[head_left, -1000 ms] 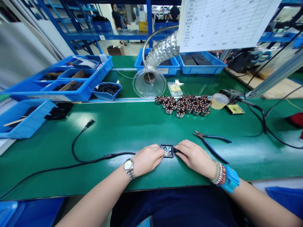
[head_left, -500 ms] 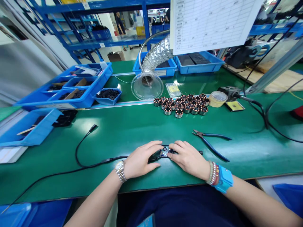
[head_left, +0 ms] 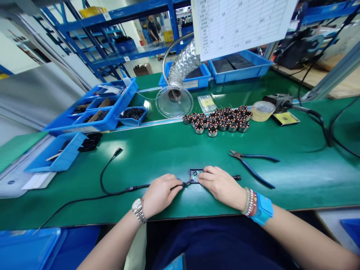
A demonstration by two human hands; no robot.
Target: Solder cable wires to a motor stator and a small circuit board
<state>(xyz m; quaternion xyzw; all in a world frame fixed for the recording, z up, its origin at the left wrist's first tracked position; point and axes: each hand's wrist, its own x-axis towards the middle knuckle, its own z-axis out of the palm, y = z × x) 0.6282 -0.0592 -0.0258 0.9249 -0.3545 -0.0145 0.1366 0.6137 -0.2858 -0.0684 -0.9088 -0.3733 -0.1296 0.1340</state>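
A small green circuit board (head_left: 194, 176) lies in a shallow black case (head_left: 189, 173) on the bench in front of me. My left hand (head_left: 161, 194) pinches a black cable (head_left: 143, 186) between thumb and fingers, just left of the case, where thin wires run to the board. My right hand (head_left: 222, 187) grips the case from the right, its fingers covering that half. Beyond the right hand pokes a black cable end (head_left: 237, 177). Diagonal cutters (head_left: 250, 163) with blue handles lie spread to the right.
Copper-wound stator cores (head_left: 219, 120) stand clustered behind the hands, beside a roll of tape (head_left: 263, 110). A clear fume hood (head_left: 174, 103) sits behind. Blue parts bins (head_left: 104, 107) line the left, and a loose cable plug (head_left: 118, 152) lies nearer.
My left hand has drawn back left from the board and its fingers have closed on the cable. More of the board shows. The whole view has shifted slightly.
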